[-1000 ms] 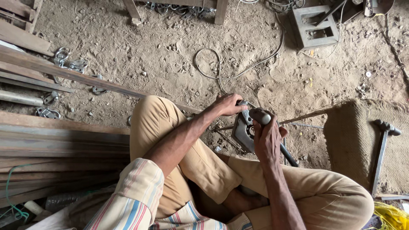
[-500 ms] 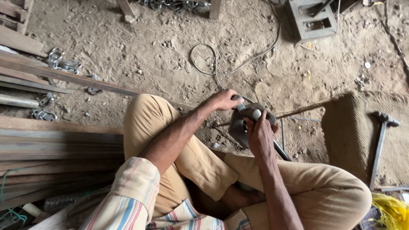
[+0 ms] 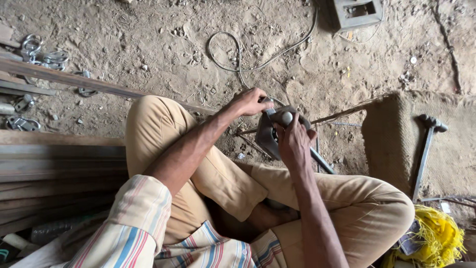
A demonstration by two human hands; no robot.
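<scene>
I sit on a dirt floor with my knees bent in tan trousers. My left hand [image 3: 249, 102] grips the top of a small dark metal bracket [image 3: 266, 135] standing between my knees. My right hand [image 3: 293, 142] is closed around a grey round-headed tool handle [image 3: 286, 117] pressed against that bracket. A thin metal rod [image 3: 347, 112] runs from the bracket to the right over the ground. Whatever the bracket rests on is hidden by my hands.
Long metal bars [image 3: 59, 159] lie stacked at my left, with shackles [image 3: 39, 52] beyond them. A grey cable [image 3: 238, 54] loops on the dirt ahead. A metal box [image 3: 358, 12] sits top right. A hammer [image 3: 427, 144] lies on burlap [image 3: 391, 139]; yellow fibre [image 3: 436, 238] at bottom right.
The view has shifted slightly upward and left. Both hands stay on the bracket and tool; my right hand has slid a little lower on the handle.
</scene>
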